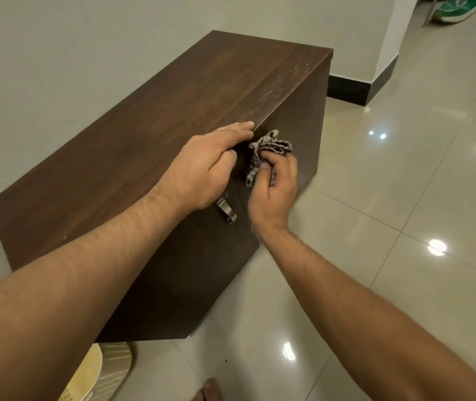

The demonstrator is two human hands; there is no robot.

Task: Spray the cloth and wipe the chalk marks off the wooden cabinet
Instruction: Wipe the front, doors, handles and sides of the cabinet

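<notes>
Noted metal handle (pixel 226 211) on front of wooden cabinet (pixel 132 140). Just beyond, found right hand (pixel 274 195) curled round bunched checked cloth (pixel 271 146), pressed to cabinet's front face under top's front edge. Saw left hand (pixel 202 169) laid flat on that edge, fingers straight, holding nothing. Recorded pale chalk marks (pixel 274 85) near top's far right corner.

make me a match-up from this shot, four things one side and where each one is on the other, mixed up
Things:
1. left hand
2. crumpled grey checked cloth
3. silver metal handle
4. white chalk marks

Places:
A. far end of the dark brown wooden cabinet top
B. gripped by the right hand against the cabinet front
C. flat on the cabinet top, at its front edge
D. on the cabinet door, below the hands

Pairs: 1-C, 2-B, 3-D, 4-A
</notes>
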